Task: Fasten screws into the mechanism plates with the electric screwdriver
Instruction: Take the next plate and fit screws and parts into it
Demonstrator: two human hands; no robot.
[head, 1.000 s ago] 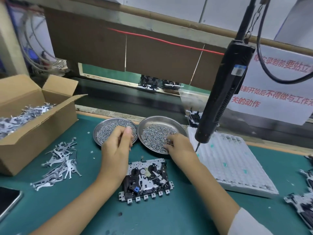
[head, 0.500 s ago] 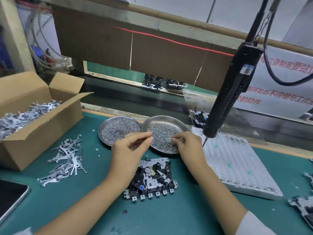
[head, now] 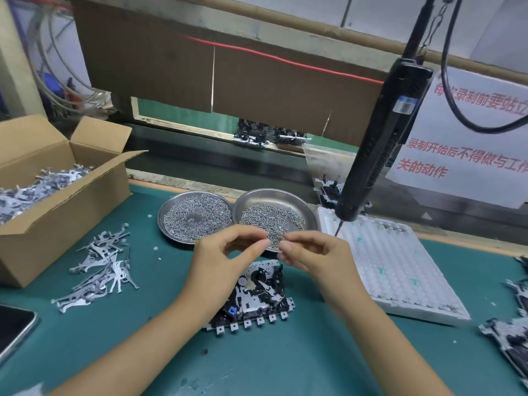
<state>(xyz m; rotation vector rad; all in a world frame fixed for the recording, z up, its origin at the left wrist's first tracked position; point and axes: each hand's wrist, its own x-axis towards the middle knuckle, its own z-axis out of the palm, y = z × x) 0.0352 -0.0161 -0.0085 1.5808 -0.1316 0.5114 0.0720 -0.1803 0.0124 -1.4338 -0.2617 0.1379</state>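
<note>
The green-topped table (head: 300, 364) carries everything. At its left edge stands an open brown cardboard box (head: 57, 224) of stamped metal parts, at its right a white moulded plastic tray (head: 400, 275). Above that tray's near corner hangs the long black electric screwdriver (head: 380, 138) on its cable, untouched, bit down. Two round steel dishes of small screws (head: 197, 215) (head: 274, 212) sit side by side at the middle. Just below them lies the black-and-silver mechanism plate (head: 257, 298), flat on the table under both wrists.

The left hand (head: 223, 261) and right hand (head: 317, 258) meet fingertip to fingertip over the right dish's near rim, each curled into a pinch; whether a screw sits between them is too small to tell.

This looks like the screw-picking step. Next, I judge, a screw must be seated in a plate hole and the right hand must reach up for the screwdriver.
</note>
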